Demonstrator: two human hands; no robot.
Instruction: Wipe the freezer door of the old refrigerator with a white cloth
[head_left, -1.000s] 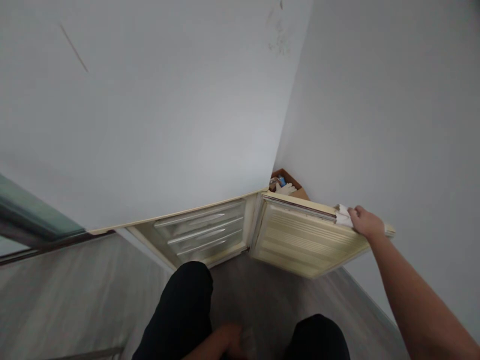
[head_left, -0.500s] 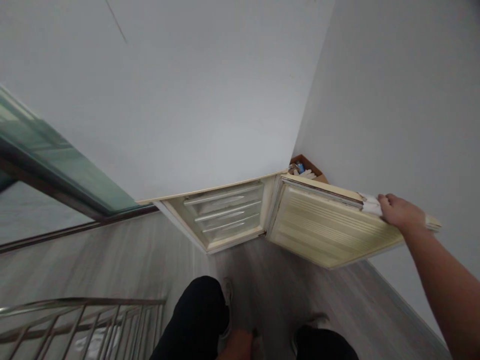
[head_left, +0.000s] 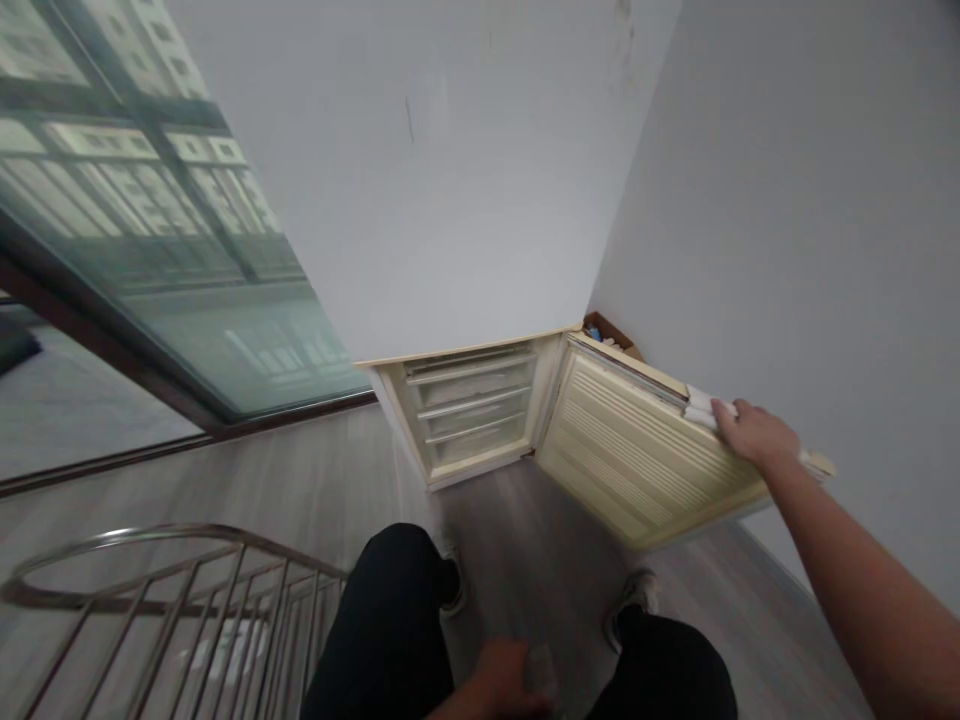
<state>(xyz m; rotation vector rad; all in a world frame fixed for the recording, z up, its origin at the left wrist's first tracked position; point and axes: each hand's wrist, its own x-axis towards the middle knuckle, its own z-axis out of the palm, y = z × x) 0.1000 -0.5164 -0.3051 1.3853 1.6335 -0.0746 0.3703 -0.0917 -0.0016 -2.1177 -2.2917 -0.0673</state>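
I am looking down at a pale cabinet [head_left: 469, 415] in the corner, its slatted door [head_left: 645, 455] swung wide open. My right hand [head_left: 754, 435] is pressing a white cloth [head_left: 701, 405] flat on the door's top edge, grip closed over it. Wiping well, I judge, means steady pressure along that edge. My left hand [head_left: 506, 680] is blurred; I cannot tell its grip.

Soft, even daylight comes in from the window [head_left: 150, 230] on the left, leaving the walls pale grey with no hard shadows. The wide lens bends straight lines toward the edges. The floor [head_left: 225, 470], the railing [head_left: 172, 600] and the left hand [head_left: 502, 685] are smeared with motion blur.
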